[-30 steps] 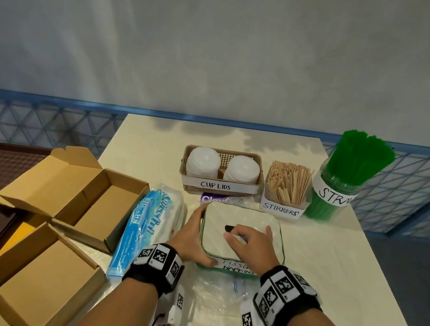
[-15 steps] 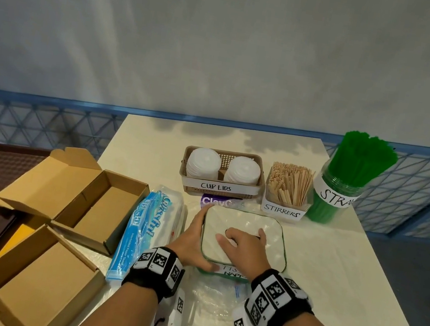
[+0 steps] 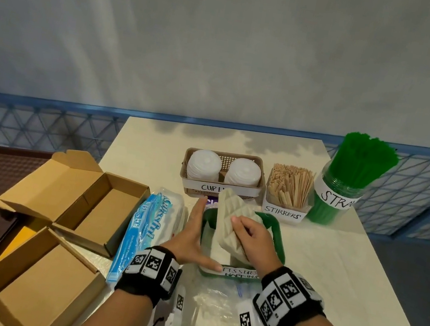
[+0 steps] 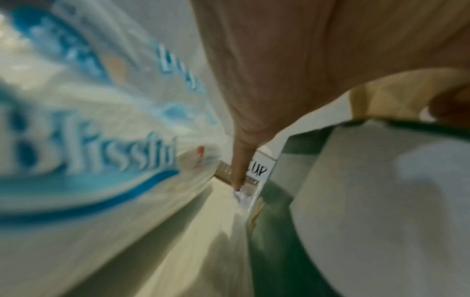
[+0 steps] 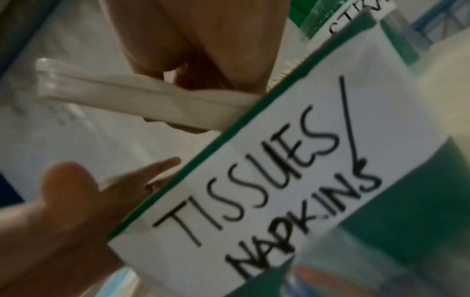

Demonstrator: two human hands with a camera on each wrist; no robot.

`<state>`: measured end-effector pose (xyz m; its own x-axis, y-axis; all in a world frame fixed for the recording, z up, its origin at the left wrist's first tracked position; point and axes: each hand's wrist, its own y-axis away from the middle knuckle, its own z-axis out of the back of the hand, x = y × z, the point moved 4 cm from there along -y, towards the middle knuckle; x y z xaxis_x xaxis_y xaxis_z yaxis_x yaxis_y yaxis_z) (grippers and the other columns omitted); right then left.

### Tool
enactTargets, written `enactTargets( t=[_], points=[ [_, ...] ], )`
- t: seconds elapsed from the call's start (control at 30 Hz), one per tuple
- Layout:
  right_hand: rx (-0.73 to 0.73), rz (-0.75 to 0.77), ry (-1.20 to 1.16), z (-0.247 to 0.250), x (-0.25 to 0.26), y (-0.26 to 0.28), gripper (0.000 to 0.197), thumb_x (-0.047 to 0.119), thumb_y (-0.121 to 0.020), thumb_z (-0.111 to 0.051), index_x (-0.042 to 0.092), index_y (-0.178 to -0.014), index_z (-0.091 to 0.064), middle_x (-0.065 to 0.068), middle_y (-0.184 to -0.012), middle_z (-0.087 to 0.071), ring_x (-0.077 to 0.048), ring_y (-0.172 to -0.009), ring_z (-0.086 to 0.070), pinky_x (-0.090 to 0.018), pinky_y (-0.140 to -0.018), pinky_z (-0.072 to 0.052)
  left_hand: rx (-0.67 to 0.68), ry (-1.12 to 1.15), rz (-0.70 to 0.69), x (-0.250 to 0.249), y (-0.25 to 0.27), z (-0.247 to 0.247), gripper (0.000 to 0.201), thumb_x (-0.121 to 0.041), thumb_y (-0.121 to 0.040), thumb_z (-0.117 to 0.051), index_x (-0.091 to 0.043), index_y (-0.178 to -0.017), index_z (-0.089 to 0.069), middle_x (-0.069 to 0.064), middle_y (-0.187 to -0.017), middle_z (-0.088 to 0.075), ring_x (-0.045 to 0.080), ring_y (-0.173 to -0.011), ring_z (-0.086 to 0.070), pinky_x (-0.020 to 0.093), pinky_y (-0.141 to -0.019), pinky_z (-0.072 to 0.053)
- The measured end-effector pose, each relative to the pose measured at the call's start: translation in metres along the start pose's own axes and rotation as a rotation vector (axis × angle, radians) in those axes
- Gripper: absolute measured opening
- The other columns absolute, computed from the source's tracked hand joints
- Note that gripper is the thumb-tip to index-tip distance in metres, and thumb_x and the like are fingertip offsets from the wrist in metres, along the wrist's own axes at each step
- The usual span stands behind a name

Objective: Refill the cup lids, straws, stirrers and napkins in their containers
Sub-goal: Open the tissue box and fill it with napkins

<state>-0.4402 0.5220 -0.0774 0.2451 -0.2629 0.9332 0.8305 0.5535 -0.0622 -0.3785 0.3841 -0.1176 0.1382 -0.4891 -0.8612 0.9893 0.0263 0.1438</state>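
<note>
A green container (image 3: 279, 239) labelled "TISSUES / NAPKINS" (image 5: 279, 170) stands in front of me on the table. My right hand (image 3: 246, 232) grips a thick stack of white napkins (image 3: 232, 222), tilted with its far end raised above the container. The stack (image 5: 127, 100) also shows in the right wrist view, fingers on top and thumb beneath. My left hand (image 3: 193, 233) lies flat against the container's left side, fingers straight, thumb along the front rim. The left wrist view shows that hand (image 4: 279, 80) beside the green wall (image 4: 274, 231).
Behind stand a basket of cup lids (image 3: 223, 174), a box of wooden stirrers (image 3: 287, 192) and a jar of green straws (image 3: 346, 185). A blue-printed tissue pack (image 3: 145, 233) lies left of the container. Two open cardboard boxes (image 3: 80, 197) sit further left; crumpled clear plastic (image 3: 213, 304) lies nearest me.
The napkin stack lay flat in the container under my right hand; now that hand grips it and has tipped its far end up. My left hand stays beside the container.
</note>
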Motion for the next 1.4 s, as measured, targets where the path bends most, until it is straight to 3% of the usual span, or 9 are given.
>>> enactTargets(
  t=[0.1,0.2,0.3,0.47,0.67,0.73,0.93,1.13,1.4],
  points=[
    [0.000,-0.037,-0.020,0.008,0.004,0.001,0.035,0.025,-0.095,-0.050,0.002,-0.070,-0.058,-0.004,-0.063,-0.050,-0.006,-0.060,-0.045,-0.019,-0.060,-0.036,0.092,-0.464,-0.006,-0.023,-0.005,-0.004,0.146,-0.049,-0.054,-0.085,-0.015,-0.145,0.024,-0.001,-0.152,0.030,0.019,-0.140,0.029,0.041,-0.111,0.017],
    [-0.033,-0.087,-0.104,0.019,0.007,0.004,0.030,0.024,-0.097,-0.045,0.005,-0.084,-0.064,-0.008,-0.077,-0.059,-0.013,-0.073,-0.053,-0.024,-0.069,-0.041,0.178,-0.695,0.108,-0.034,-0.014,-0.011,0.143,-0.058,-0.056,-0.080,-0.015,-0.146,0.022,0.001,-0.155,0.025,0.021,-0.141,0.026,0.059,-0.112,0.010],
    [-0.100,-0.192,-0.310,0.036,0.009,0.008,0.023,0.013,-0.097,-0.043,0.021,-0.082,-0.059,-0.005,-0.081,-0.062,-0.015,-0.077,-0.057,-0.026,-0.069,-0.042,0.179,-0.754,0.191,-0.031,-0.017,-0.013,0.140,-0.059,-0.055,-0.079,-0.016,-0.147,0.019,0.000,-0.157,0.018,0.021,-0.144,0.017,0.065,-0.112,0.002],
    [-0.181,-0.201,-0.763,0.063,-0.001,0.013,0.030,0.006,-0.091,-0.036,0.014,-0.065,-0.046,0.001,-0.058,-0.050,-0.016,-0.067,-0.055,-0.031,-0.075,-0.042,0.113,-0.819,0.239,-0.033,-0.011,-0.011,0.141,-0.061,-0.053,-0.080,-0.020,-0.147,0.017,-0.001,-0.157,0.010,0.020,-0.146,0.008,0.062,-0.113,-0.002],
    [-0.263,-0.012,-1.129,0.117,0.021,0.022,0.022,0.015,-0.083,-0.042,0.019,-0.063,-0.051,0.002,-0.057,-0.041,-0.015,-0.059,-0.048,-0.031,-0.074,-0.048,0.168,-0.895,0.315,-0.042,-0.015,-0.016,0.140,-0.060,-0.054,-0.079,-0.019,-0.147,0.018,0.001,-0.157,0.010,0.024,-0.146,0.008,0.065,-0.111,-0.008],
    [-0.305,-0.019,-0.997,0.142,0.026,0.026,0.039,0.013,-0.092,-0.034,0.019,-0.061,-0.057,0.003,-0.054,-0.045,-0.013,-0.053,-0.049,-0.028,-0.067,-0.050,0.172,-0.896,0.325,-0.042,-0.015,-0.016,0.141,-0.060,-0.055,-0.079,-0.019,-0.146,0.019,0.002,-0.157,0.012,0.024,-0.146,0.011,0.065,-0.112,-0.007],
    [-0.105,-0.156,0.600,0.152,-0.024,0.030,0.037,0.022,-0.099,-0.041,0.016,-0.062,-0.047,-0.003,-0.065,-0.051,-0.021,-0.067,-0.048,-0.024,-0.056,-0.029,0.119,-0.829,0.350,-0.045,-0.007,-0.019,0.139,-0.068,-0.057,-0.072,-0.020,-0.146,0.022,0.004,-0.155,0.025,0.024,-0.143,0.021,0.059,-0.113,0.001],
    [0.090,-0.404,0.873,0.140,-0.103,0.028,0.028,0.015,-0.097,-0.038,0.009,-0.080,-0.059,-0.017,-0.109,-0.065,-0.029,-0.103,-0.058,-0.029,-0.084,-0.040,-0.165,-0.702,0.400,-0.042,0.009,-0.009,0.126,-0.074,-0.061,-0.063,-0.019,-0.150,0.006,0.001,-0.157,0.016,0.025,-0.144,0.019,0.061,-0.112,-0.003],
    [0.058,-0.342,0.790,0.121,-0.123,0.028,0.012,0.000,-0.084,-0.049,0.010,-0.084,-0.057,-0.018,-0.103,-0.061,-0.032,-0.098,-0.058,-0.029,-0.076,-0.039,-0.755,-0.381,0.671,-0.019,0.061,0.008,0.077,-0.040,-0.090,-0.053,-0.010,-0.148,-0.013,0.012,-0.157,-0.006,0.028,-0.145,-0.002,0.054,-0.115,-0.009]
  ],
)
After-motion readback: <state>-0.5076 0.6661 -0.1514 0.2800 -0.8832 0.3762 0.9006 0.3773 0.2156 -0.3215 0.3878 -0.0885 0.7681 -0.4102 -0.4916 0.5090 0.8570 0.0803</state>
